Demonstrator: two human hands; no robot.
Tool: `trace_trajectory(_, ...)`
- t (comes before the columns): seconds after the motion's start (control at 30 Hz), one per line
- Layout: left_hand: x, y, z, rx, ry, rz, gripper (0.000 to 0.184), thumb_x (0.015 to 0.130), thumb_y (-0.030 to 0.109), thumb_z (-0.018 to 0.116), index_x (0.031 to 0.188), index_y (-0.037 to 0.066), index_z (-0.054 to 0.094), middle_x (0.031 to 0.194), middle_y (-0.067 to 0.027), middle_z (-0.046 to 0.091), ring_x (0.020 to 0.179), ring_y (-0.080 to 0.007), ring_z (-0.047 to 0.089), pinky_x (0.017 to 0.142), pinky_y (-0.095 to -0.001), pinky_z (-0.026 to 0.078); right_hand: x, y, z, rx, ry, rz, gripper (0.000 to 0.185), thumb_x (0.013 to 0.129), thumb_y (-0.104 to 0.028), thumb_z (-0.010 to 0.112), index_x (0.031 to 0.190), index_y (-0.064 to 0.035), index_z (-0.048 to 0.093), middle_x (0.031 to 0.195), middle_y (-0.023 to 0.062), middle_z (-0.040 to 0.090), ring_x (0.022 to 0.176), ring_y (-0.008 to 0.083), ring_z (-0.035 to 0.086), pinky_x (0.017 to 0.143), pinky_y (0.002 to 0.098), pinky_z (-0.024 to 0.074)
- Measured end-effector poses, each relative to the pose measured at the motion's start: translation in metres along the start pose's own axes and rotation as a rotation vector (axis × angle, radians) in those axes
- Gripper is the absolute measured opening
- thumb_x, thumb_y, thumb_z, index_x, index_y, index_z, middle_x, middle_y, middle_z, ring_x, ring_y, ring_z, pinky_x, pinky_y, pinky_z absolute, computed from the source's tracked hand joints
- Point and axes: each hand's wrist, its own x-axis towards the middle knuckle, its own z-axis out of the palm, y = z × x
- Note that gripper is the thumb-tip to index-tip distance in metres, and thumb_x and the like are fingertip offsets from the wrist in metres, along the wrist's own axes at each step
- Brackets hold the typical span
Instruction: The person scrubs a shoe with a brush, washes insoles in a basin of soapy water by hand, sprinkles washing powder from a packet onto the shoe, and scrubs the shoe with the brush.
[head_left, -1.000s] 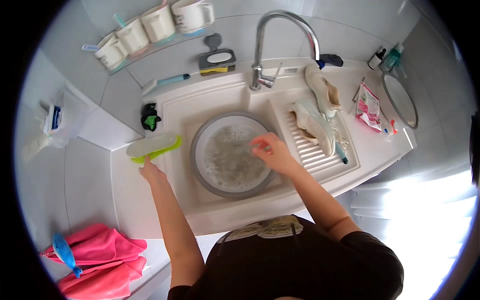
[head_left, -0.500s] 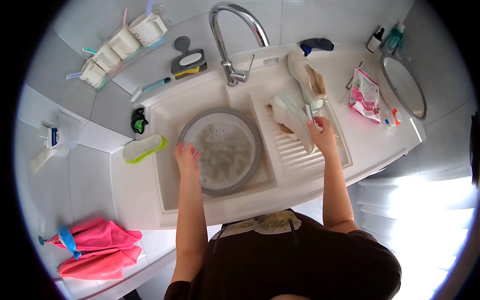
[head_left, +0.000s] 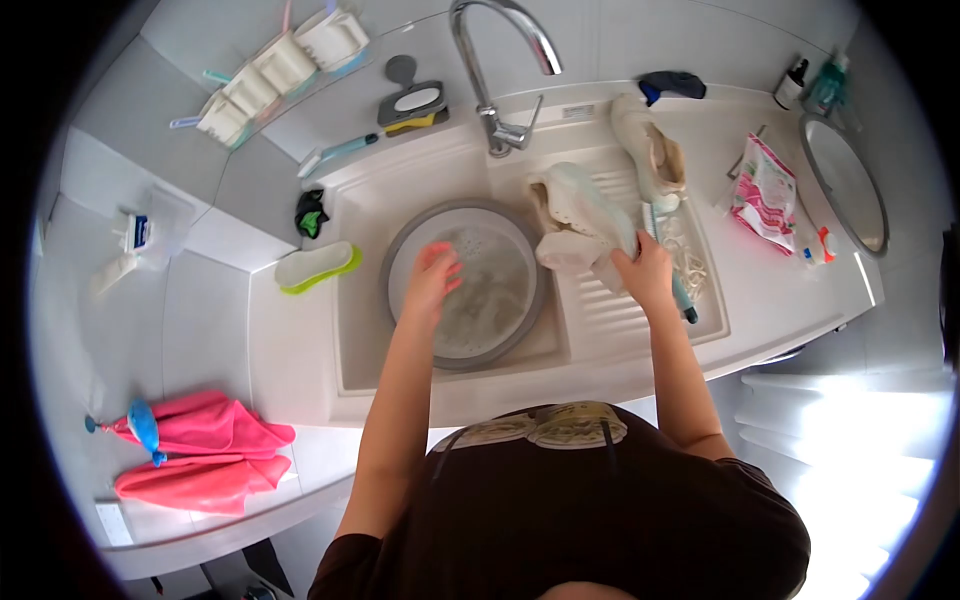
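My right hand [head_left: 648,272] is closed on one end of a pale shoe [head_left: 590,215], which is tilted over the ribbed drainboard [head_left: 605,315]. Over the round grey-rimmed basin [head_left: 461,361] of cloudy water in the sink, my left hand [head_left: 432,280] hovers with its fingers apart and nothing in them. A second pale shoe [head_left: 645,140] lies at the back of the drainboard. Beside my right hand, a brush with a teal handle [head_left: 683,298] rests near the white laces [head_left: 690,265].
A green-edged brush [head_left: 316,265] lies on the left counter. The faucet [head_left: 500,130] rises behind the sink. On the right are a pink-and-white packet [head_left: 766,195], a small bottle with an orange cap [head_left: 820,247] and a round mirror [head_left: 843,180]. Pink gloves [head_left: 215,425] hang at the lower left.
My left hand has left the green-edged brush and moved over the basin. My right hand has moved from the basin to the drainboard and taken hold of the nearer shoe, which has shifted left and turned.
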Motion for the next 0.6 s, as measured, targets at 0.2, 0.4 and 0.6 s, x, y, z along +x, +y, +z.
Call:
trace_trajectory(0.2, 0.008, -0.033, -0.043, 0.035, 0.101, -0.124, 0.027, 0.084, 0.024, 0.061, 0.107, 0.014, 0.051, 0.103, -0.0018, 0.056, 0.093, -0.0167, 0.056, 0.078, -0.0344, 0.047, 0.003, -0.051, 0.081, 0.092, -0.294, -0.04, 0.038, 0.068, -0.029, 0.064, 0.088, 0.0031, 0.06, 0.079, 0.0232, 0.063, 0.078, 0.0409, 0.061, 0.071, 0.0453, 0.0486)
trace_trajectory(0.4, 0.012, -0.069, -0.074, 0.185, 0.183, -0.208, 0.032, 0.083, 0.022, 0.062, 0.111, 0.011, 0.05, 0.099, -0.0026, 0.057, 0.085, -0.0139, 0.054, 0.074, -0.0318, 0.046, 0.0, -0.031, 0.215, 0.229, -0.665, 0.077, 0.046, 0.07, -0.03, 0.062, 0.099, 0.0053, 0.062, 0.1, 0.027, 0.062, 0.099, 0.0388, 0.059, 0.086, 0.0424, 0.0458)
trace_trajectory(0.6, 0.025, -0.113, -0.108, 0.843, 0.244, 0.111, 0.045, 0.072, 0.015, 0.069, 0.113, 0.006, 0.051, 0.12, -0.018, 0.05, 0.11, -0.0323, 0.049, 0.087, -0.0438, 0.042, 0.005, -0.026, 0.256, 0.25, -0.892, 0.208, 0.056, 0.069, -0.024, 0.065, 0.114, 0.0081, 0.057, 0.111, 0.0258, 0.06, 0.104, 0.0348, 0.059, 0.087, 0.0378, 0.046)
